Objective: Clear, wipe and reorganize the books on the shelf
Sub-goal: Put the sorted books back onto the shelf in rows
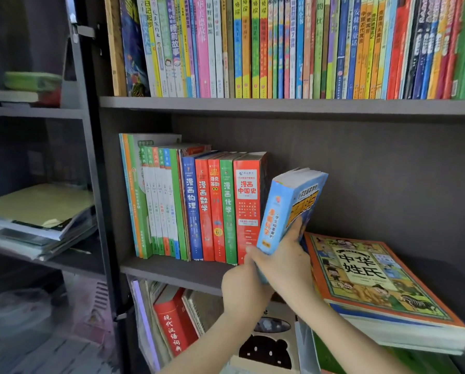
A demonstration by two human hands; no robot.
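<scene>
Two bare forearms reach up from the bottom edge. The right hand [285,263] grips the lower end of a thick light-blue paperback book [293,206], its fingers [250,250] curled round the spine. The left hand [242,287] sits just below, at the front edge of the dark grey shelf board [172,268]; I cannot tell how its fingers lie. The book tilts right, between a red upright book [247,209] and a flat stack topped by an orange-bordered picture book [366,279] that overhangs the front edge. Open room lies above the stack.
</scene>
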